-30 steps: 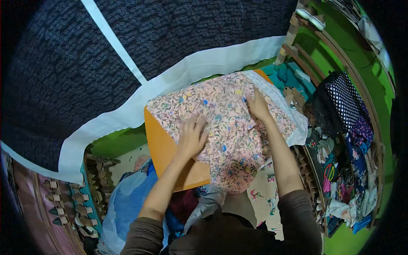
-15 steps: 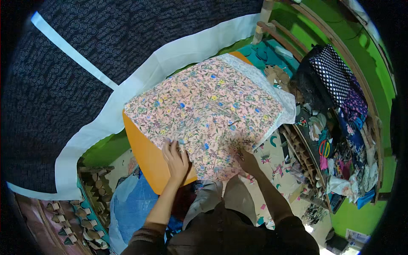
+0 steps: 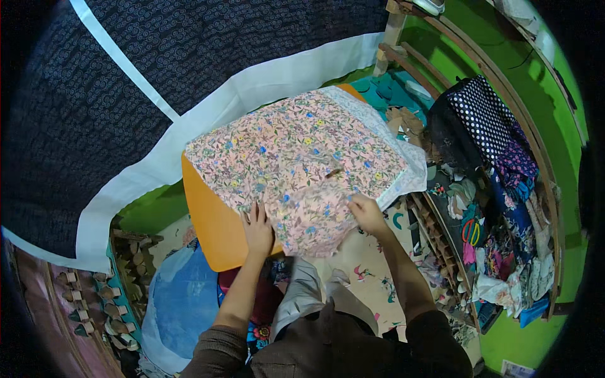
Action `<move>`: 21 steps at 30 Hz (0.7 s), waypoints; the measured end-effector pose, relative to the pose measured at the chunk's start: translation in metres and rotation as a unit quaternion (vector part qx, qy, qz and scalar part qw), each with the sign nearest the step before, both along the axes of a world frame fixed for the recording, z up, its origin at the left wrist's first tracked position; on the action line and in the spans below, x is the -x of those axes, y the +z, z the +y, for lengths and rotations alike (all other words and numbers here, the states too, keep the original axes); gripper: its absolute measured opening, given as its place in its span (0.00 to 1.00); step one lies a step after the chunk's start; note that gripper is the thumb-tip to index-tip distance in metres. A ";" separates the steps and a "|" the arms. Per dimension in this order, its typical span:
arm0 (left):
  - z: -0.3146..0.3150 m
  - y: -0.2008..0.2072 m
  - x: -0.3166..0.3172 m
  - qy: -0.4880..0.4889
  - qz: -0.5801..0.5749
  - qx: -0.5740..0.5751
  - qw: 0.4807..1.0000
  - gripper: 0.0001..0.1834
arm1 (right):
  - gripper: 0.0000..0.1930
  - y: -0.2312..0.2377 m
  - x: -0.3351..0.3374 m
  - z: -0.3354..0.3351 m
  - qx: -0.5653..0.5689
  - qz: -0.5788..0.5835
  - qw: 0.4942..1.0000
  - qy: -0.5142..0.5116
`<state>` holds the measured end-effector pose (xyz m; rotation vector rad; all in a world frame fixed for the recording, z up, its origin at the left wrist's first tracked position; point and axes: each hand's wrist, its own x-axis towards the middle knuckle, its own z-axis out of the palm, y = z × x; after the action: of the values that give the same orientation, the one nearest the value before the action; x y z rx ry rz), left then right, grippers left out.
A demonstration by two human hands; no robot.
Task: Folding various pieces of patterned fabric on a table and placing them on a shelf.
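Observation:
A pink floral fabric (image 3: 302, 135) covers most of an orange tabletop (image 3: 211, 217), and its near part hangs over the front edge. My left hand (image 3: 257, 234) rests on the fabric's near left border with its fingers stretched out. At the near right, my right hand (image 3: 370, 215) pinches the fabric's edge, thumb and fingers closed, and holds that part slightly raised. Folds run between my two hands. A small dark spot, which I cannot make out, shows near the fabric's middle. Under the fabric's right side a paler, whitish cloth (image 3: 413, 165) sticks out.
A dark patterned curtain with a white border (image 3: 145, 164) hangs beyond the table. On the right, wooden racks (image 3: 435, 236) hold piled cloth and scissors with coloured handles (image 3: 471, 232). Shoes (image 3: 120, 315) line a rack at lower left, beside a blue bundle (image 3: 183, 302). Scraps litter the floor.
My right hand has moved up and closed on the fabric's edge, lifting and folding its near part. My left hand stays at the near left border. The view has shifted slightly.

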<state>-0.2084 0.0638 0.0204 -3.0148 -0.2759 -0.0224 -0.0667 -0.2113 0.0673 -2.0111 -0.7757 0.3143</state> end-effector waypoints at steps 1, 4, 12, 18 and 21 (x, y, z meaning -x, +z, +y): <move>-0.001 0.000 0.000 -0.004 -0.036 -0.009 0.999 0.20 | 0.10 0.000 -0.003 -0.009 -0.050 0.085 0.994 -0.047; -0.007 0.001 -0.002 -0.064 -0.127 0.016 0.990 0.21 | 0.11 -0.017 -0.034 -0.047 -0.241 0.247 0.922 -0.175; -0.016 -0.007 0.022 0.042 -0.146 -0.085 0.985 0.25 | 0.25 -0.024 -0.062 -0.065 -0.048 0.085 0.979 -0.181; -0.072 0.016 0.036 -0.037 -0.195 0.064 0.978 0.27 | 0.40 -0.110 0.016 -0.064 0.087 -0.041 0.966 -0.240; -0.079 0.008 0.042 -0.067 -0.180 0.024 0.981 0.23 | 0.36 -0.122 0.037 -0.071 0.057 0.112 0.986 -0.107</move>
<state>-0.2504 -0.0157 0.0281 -3.0537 -0.1014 -0.5846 -0.1035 -0.2824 -0.0545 -2.1006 -0.4053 0.4575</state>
